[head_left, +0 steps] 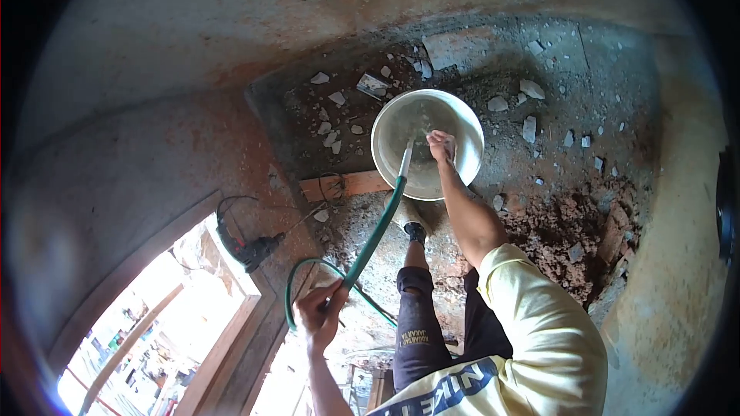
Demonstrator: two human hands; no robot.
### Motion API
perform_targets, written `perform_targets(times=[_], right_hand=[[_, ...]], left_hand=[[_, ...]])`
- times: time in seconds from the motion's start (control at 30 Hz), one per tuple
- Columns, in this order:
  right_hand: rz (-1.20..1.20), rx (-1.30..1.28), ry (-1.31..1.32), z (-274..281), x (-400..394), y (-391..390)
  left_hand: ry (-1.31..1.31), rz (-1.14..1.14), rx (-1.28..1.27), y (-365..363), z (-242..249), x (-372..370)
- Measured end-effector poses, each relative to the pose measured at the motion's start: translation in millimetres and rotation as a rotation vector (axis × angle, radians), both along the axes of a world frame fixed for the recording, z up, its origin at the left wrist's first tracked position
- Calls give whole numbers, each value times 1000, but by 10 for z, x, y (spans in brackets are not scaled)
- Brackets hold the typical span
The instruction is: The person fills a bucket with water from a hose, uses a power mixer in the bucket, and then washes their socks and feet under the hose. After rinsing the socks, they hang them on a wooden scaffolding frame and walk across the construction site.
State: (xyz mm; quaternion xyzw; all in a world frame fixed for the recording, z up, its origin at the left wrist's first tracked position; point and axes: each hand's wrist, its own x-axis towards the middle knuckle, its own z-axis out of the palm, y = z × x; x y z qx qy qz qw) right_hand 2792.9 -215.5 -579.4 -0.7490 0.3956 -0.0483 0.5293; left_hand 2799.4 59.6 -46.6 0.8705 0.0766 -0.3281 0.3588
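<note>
My left hand [320, 312] is closed around a green hose [371, 243], which loops behind it and runs up to the bucket. A pale tube end [405, 160] on the hose points into a round white bucket [376, 139], with a stream coming out of its tip. Cloudy liquid [420, 112] is inside the bucket. Over the bucket's opening, just right of the stream, is my right hand [442, 146]. Its fingers are curled, and I cannot tell what is in them.
Broken pale chunks [529, 129] litter the dirt floor around the bucket. A heap of reddish soil [570, 239] lies to the right. A wooden plank [351, 183] is beside the bucket. At the left, a corded power drill [254, 250] rests by the window frame [223, 347].
</note>
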Motion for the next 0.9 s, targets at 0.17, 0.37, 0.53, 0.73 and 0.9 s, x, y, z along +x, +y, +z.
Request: perform_targets(times=[0.17,0.37,0.53,0.73,0.9], right_hand=[[-156,78,134,1278,-94,-279],[-100,478,73,2287,-539,-823],[2,312,191,2801,-1042,-1377],[146,64,164,3159,-1639,-1860],[330,-408,241,3664,-1611,-1949]], left_hand=[[-168,-103,31,-519,-522,91],[-226,-220,2,-882,-1646,610],[-373,-383,109,-995,-2533,696],[-343,-585,229,-1258,-2647,614],[-474,-389,389,-1407,-2587,486]])
